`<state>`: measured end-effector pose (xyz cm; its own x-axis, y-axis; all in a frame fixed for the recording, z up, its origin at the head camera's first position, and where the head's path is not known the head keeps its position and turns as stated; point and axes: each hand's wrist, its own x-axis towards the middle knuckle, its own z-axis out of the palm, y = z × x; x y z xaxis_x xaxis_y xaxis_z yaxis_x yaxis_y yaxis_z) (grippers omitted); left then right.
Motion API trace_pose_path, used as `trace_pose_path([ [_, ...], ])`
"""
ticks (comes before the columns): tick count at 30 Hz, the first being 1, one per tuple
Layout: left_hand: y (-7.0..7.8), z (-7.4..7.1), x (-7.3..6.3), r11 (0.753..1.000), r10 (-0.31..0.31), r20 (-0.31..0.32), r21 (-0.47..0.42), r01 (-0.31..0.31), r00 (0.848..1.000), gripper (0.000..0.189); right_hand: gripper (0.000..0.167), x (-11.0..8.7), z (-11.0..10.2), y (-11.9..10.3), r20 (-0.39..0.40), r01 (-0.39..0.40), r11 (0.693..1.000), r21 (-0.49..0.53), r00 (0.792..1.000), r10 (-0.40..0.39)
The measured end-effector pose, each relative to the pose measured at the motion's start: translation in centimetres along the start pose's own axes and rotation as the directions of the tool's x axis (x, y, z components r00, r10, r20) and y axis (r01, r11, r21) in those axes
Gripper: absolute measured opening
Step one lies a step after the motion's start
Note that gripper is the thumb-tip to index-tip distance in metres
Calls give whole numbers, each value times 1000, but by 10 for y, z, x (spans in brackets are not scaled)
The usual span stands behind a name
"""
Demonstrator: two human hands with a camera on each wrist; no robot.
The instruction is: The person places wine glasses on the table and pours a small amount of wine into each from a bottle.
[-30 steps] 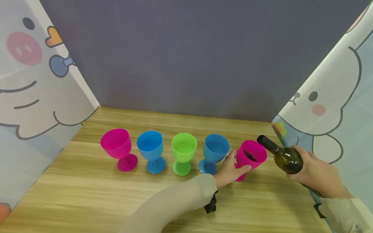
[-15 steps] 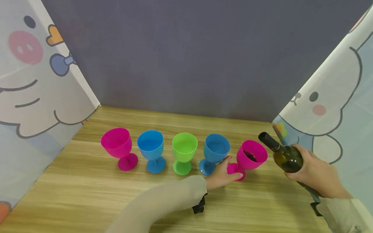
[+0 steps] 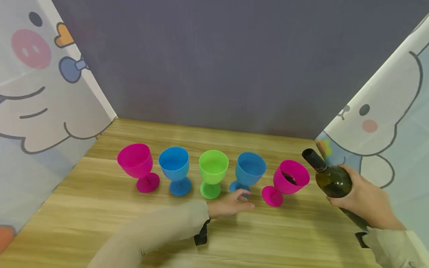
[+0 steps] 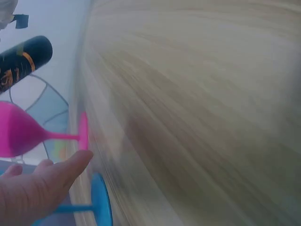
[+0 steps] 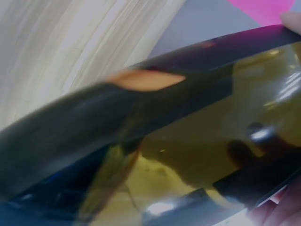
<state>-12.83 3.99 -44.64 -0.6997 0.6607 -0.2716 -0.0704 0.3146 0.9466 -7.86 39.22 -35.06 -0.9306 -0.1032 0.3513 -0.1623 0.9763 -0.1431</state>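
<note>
Bottle (image 3: 334,181) slants, neck (image 3: 315,160) near rightmost pink cup (image 3: 284,185)
Right hand (image 3: 368,201) grips it — left hand (image 3: 230,204) empty, fingers loose, near neighbouring blue cup (image 3: 247,176).

The left hand (image 3: 230,204), earlier around the rightmost pink cup (image 3: 283,186), has released it and withdrawn leftward, fingers now before the adjacent blue cup (image 3: 245,176); the bottle (image 3: 333,182) has shifted slightly away.

My head camera looks forward and down over the tabletop (image 3: 285,238). My left wrist's, low and turned sideways, shares with it the rightmost pink goblet (image 3: 284,183), at its frame's left edge; my right wrist's sits so near that the bottle (image 5: 155,127) spans its frame.
</note>
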Motion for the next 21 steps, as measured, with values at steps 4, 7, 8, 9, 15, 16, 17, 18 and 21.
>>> trace_pose_path([
  [4,-2,-11,-9,1000,-17,7,-2,17,1000,53,96,-3,0,0,-47,-23,999,31,999,25],
  [7,-5,-15,-14,999,-20,-15,-35,19,1000,57,98,-5,1,-3,-46,-57,997,59,997,59],
  [8,-7,-17,-15,999,1,-37,-50,-3,999,60,97,-6,1,-5,-41,-70,995,68,997,73],
  [9,-9,-17,-16,998,12,-66,-62,-16,998,63,98,-6,2,-6,-34,-85,993,77,996,87],
  [15,-12,-17,-15,994,77,-251,-55,-93,965,83,100,-11,4,-11,-86,-130,982,141,986,142],
  [16,-12,-16,-14,994,81,-259,-50,-97,962,84,101,-13,5,-12,-99,-146,976,164,982,163],
  [17,-12,-16,-13,994,81,-257,-57,-99,963,85,101,-14,6,-13,-115,-163,967,194,976,187],
  [18,-12,-15,-13,993,83,-253,-64,-102,964,85,101,-16,8,-14,-132,-185,956,228,967,219],
  [21,-11,-14,-10,991,88,-235,-76,-109,968,85,102,-19,11,-19,-169,-286,885,368,915,366],
])
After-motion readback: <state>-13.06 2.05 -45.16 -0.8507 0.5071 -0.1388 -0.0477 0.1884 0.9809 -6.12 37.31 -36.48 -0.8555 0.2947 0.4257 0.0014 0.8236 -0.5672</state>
